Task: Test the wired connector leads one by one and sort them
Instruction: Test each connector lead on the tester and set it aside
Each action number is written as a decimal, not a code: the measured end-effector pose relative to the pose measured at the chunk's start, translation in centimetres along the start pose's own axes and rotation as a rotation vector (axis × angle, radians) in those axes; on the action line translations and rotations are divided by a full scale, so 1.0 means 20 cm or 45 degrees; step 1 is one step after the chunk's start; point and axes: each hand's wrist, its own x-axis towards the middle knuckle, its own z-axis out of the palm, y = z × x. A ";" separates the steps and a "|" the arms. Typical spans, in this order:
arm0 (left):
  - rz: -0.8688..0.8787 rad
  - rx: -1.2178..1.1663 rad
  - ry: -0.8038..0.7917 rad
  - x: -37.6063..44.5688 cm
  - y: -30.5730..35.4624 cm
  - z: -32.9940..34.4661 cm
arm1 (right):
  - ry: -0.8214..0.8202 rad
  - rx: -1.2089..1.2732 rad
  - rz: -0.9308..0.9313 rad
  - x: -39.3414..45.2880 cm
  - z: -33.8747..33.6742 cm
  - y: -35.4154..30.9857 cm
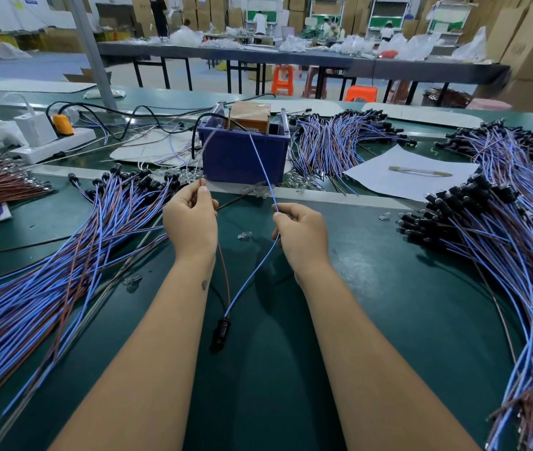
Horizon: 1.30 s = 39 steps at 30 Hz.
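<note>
Above the green worktable [372,288], the left hand [190,219] pinches the brown wire [224,271] and the right hand [302,236] pinches the blue wire [248,281] of one lead, whose black connector [221,333] hangs between the forearms. Blue wire's tip reaches the blue bin [242,154]. Lead piles [502,242] lie on both sides.

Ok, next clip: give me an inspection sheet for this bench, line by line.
Surface: green bench top, scuffed.
Job's things: one lead held up, its blue wire reaching the blue test box, brown wire below the left hand, black connector hanging low; lead piles at left, right and behind.
Clutter: loose clear bulbs, paper sheet.
Grippers: left hand pinches a wire end; right hand pinches the blue wire.
Cables: black cord to white power strip.
Surroundings: tables, orange stools, cartons, workers.
</note>
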 end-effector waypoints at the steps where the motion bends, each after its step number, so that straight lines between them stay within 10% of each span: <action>1: 0.014 -0.003 0.019 0.00 0.00 0.00 | 0.003 0.004 -0.003 0.00 0.00 0.00; 39: -0.082 0.057 -0.228 -0.01 -0.03 0.03 | 0.055 0.084 -0.046 0.03 0.01 0.01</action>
